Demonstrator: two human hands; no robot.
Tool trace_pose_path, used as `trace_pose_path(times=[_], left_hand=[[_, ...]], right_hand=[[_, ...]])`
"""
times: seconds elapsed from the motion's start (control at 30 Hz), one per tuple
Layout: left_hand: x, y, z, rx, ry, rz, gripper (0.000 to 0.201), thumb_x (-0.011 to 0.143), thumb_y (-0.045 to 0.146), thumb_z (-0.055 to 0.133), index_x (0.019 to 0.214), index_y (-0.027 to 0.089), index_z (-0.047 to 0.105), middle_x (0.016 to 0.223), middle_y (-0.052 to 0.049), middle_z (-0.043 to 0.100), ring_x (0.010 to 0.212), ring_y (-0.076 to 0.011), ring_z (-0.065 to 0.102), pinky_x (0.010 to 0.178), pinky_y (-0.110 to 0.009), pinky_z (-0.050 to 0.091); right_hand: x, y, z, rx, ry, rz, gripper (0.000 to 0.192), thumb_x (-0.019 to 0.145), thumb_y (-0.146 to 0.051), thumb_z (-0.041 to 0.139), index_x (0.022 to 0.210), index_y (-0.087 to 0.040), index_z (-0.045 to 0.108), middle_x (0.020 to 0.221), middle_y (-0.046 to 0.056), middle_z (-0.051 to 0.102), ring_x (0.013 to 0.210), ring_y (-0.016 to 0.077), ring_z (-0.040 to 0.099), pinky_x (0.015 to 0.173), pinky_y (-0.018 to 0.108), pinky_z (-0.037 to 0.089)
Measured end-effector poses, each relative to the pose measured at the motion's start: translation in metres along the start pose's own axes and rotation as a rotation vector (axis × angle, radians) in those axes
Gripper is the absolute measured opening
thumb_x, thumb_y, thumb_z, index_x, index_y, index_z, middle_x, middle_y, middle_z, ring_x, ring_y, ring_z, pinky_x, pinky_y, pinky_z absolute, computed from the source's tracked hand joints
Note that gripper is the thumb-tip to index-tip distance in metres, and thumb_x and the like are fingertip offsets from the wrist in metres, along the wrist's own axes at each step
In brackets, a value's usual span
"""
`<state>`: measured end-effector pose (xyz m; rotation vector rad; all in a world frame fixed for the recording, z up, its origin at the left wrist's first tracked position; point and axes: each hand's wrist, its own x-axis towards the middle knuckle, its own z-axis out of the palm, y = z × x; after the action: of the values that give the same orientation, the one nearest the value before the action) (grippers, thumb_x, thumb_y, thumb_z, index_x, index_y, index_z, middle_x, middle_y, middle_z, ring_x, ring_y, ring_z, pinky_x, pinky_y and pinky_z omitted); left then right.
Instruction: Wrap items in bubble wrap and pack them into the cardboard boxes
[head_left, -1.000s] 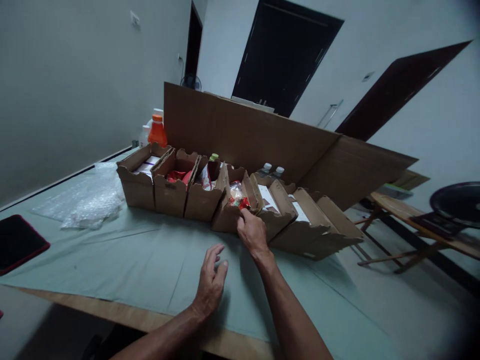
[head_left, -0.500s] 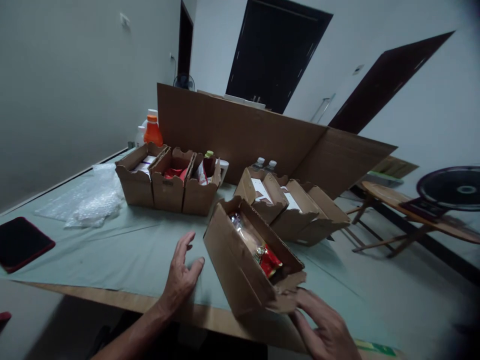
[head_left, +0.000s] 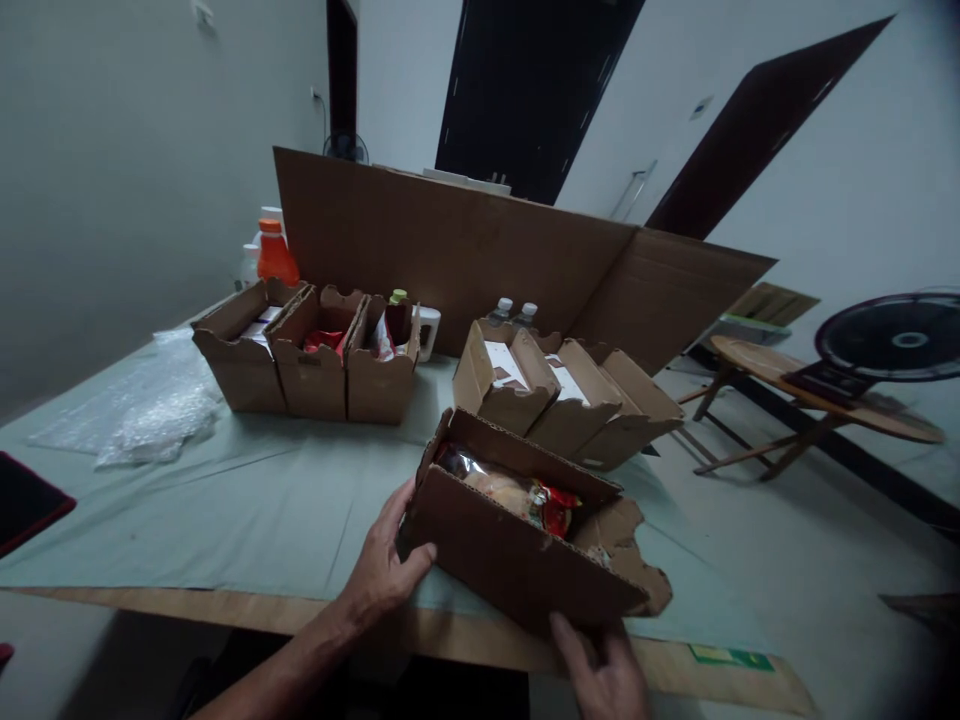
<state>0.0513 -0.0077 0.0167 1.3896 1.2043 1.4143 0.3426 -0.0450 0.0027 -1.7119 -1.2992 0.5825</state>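
Observation:
An open-topped cardboard box [head_left: 517,545] lies slantwise near the front of the table, tilted a little. Inside it is a clear-and-red packet [head_left: 517,497]. My left hand [head_left: 394,560] grips the box's left end, thumb on the near wall and fingers round the end, partly hidden. Under the lower right side, my right hand [head_left: 600,670] holds the box, its thumb on the near wall and its other fingers partly hidden beneath. The box's right end has a torn-looking, bent flap [head_left: 630,560].
Three cardboard bins [head_left: 311,385] stand at back left; tilted cardboard bins [head_left: 555,400] stand at right. Bubble wrap [head_left: 161,400] and a dark red-edged pad [head_left: 30,500] lie left. Behind are an orange bottle [head_left: 277,255], a cardboard screen [head_left: 450,240] and, farther right, a fan [head_left: 892,340].
The box has turned more crosswise, its right end swinging away from me. My left hand, apart from it before, has closed on its left end. My right hand has moved from the end flap to underneath.

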Motion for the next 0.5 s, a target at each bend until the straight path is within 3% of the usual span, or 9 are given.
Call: trace_pose_path(times=[0.27, 0.37, 0.5], left_hand=[[0.033, -0.017, 0.016, 0.047, 0.026, -0.004, 0.080, 0.076, 0.024, 0.061, 0.153, 0.018, 0.036, 0.159, -0.014, 0.038, 0.146, -0.0310, 0.037, 0.121, -0.050, 0.029], [0.040, -0.026, 0.015, 0.076, -0.013, 0.003, 0.084, 0.075, 0.020, 0.059, 0.155, 0.016, 0.033, 0.161, -0.015, 0.035, 0.149, -0.0307, 0.033, 0.123, -0.051, 0.026], [0.018, -0.036, 0.000, 0.140, -0.020, -0.064, 0.081, 0.073, 0.019, 0.061, 0.152, 0.017, 0.040, 0.156, -0.015, 0.044, 0.145, -0.0319, 0.039, 0.122, -0.051, 0.029]], right_hand=[[0.102, -0.036, 0.041, 0.084, -0.020, -0.151, 0.055, 0.077, -0.057, 0.061, 0.114, -0.017, 0.060, 0.107, 0.014, 0.073, 0.097, 0.0265, 0.069, 0.086, 0.039, 0.052], [0.105, -0.028, 0.051, 0.060, -0.045, -0.115, 0.062, 0.080, -0.060, 0.056, 0.122, -0.014, 0.058, 0.112, 0.017, 0.072, 0.100, 0.0287, 0.068, 0.087, 0.041, 0.052], [0.070, 0.002, 0.049, -0.051, -0.061, -0.071, 0.068, 0.081, -0.065, 0.054, 0.127, -0.015, 0.060, 0.128, 0.018, 0.067, 0.118, 0.0344, 0.063, 0.099, 0.047, 0.049]])
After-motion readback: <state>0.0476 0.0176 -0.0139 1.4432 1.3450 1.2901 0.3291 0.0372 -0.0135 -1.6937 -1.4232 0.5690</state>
